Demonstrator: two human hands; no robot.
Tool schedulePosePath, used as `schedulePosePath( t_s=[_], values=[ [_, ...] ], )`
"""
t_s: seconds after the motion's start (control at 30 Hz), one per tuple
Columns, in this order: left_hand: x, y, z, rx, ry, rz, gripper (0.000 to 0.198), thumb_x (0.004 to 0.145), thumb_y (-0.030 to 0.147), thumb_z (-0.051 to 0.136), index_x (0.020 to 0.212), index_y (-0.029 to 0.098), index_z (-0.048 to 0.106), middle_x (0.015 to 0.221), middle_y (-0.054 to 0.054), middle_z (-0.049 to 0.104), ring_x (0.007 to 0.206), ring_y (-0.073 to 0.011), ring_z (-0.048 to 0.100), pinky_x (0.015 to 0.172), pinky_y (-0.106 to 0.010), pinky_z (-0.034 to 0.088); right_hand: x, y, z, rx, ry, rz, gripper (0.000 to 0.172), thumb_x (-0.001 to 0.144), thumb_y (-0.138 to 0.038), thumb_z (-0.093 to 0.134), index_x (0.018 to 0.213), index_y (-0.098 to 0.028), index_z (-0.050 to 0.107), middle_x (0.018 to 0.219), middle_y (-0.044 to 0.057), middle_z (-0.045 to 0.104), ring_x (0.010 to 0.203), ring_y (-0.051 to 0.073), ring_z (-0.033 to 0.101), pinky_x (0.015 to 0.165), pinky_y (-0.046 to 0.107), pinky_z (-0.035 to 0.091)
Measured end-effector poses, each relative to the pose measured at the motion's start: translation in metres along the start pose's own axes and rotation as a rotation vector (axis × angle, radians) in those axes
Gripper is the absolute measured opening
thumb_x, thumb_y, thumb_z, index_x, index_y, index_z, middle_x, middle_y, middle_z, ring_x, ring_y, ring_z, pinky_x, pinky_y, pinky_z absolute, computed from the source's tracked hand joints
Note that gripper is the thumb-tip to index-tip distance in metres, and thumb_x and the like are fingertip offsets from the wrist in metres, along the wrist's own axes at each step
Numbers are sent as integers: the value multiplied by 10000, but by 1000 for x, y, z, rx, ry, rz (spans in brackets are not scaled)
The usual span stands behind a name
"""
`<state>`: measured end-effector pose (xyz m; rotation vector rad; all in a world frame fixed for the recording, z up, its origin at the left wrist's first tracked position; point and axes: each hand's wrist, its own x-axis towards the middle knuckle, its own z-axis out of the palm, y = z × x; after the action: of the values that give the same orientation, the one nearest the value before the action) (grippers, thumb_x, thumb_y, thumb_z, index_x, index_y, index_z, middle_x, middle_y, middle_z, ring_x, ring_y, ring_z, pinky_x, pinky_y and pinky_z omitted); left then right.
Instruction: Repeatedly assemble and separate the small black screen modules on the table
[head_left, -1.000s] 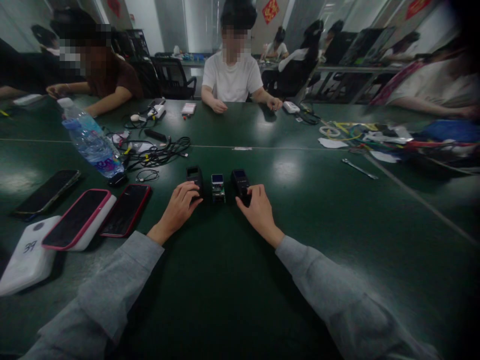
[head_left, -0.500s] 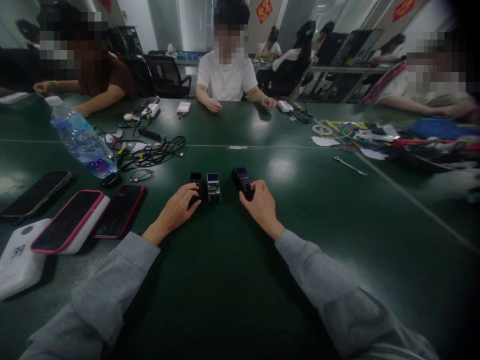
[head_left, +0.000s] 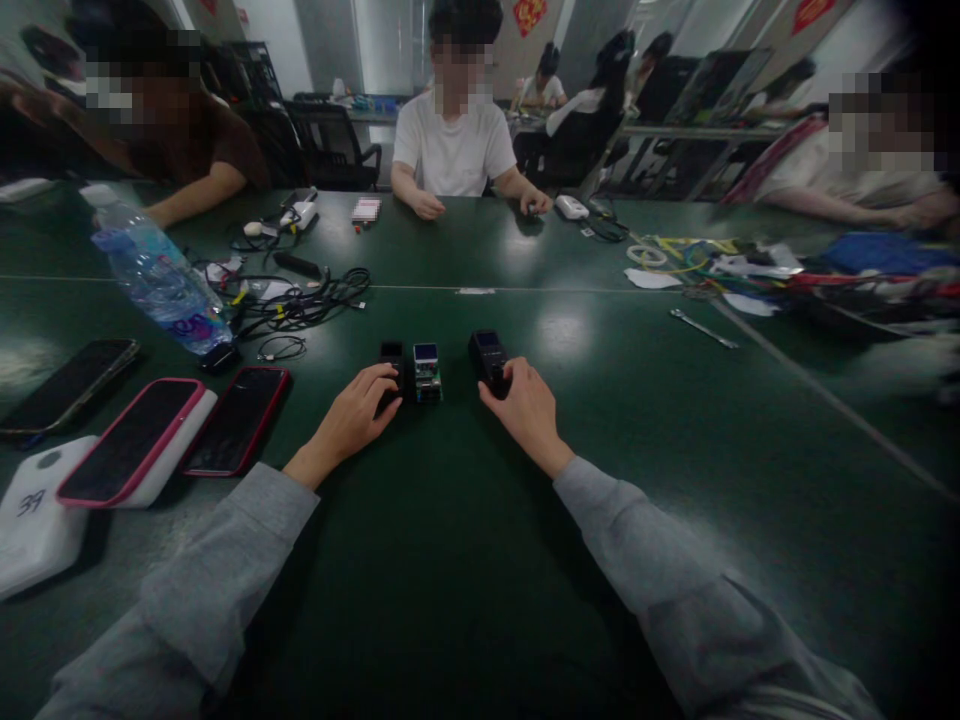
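My left hand [head_left: 354, 412] rests on a small black handheld device [head_left: 391, 352], its fingers curled over the near part. Only the far end of that device, with a dark screen, shows clearly. Just to its right lies a small green circuit board [head_left: 427, 375] with a little screen at its far end; neither hand touches it. My right hand [head_left: 526, 408] grips the near right side of a second black handheld device [head_left: 489, 350], thumb on one side and fingers on the other. This device has a small screen and sits slightly turned on the green table [head_left: 465, 520].
On the left lie a pink-edged phone [head_left: 135, 440], a red-edged phone [head_left: 238, 420], a white case marked 39 [head_left: 45, 515], a tilted water bottle [head_left: 161, 285] and black cables [head_left: 315, 300]. A wrench [head_left: 703, 328] and a wire pile [head_left: 750, 265] lie right. Several people sit around.
The right device, still in my right hand, has turned a little straighter and shifted slightly right. My left hand stays put. The person at far left has raised an arm.
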<state>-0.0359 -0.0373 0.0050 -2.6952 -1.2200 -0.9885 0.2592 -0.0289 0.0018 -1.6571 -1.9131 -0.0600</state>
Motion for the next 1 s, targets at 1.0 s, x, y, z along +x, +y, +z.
schedulePosePath(
  t_s=[1.0],
  values=[
    [1,0,-1,20,-23,-7,168,934,223,556,1091,176,517,1271,-138,547,1232,-277,536,1009,-487,505,-5,7,-4,54,39,-52,668,907,-535,544,1400,-125,356,1352,221,422,1241,371,451,945,544,486]
  ],
)
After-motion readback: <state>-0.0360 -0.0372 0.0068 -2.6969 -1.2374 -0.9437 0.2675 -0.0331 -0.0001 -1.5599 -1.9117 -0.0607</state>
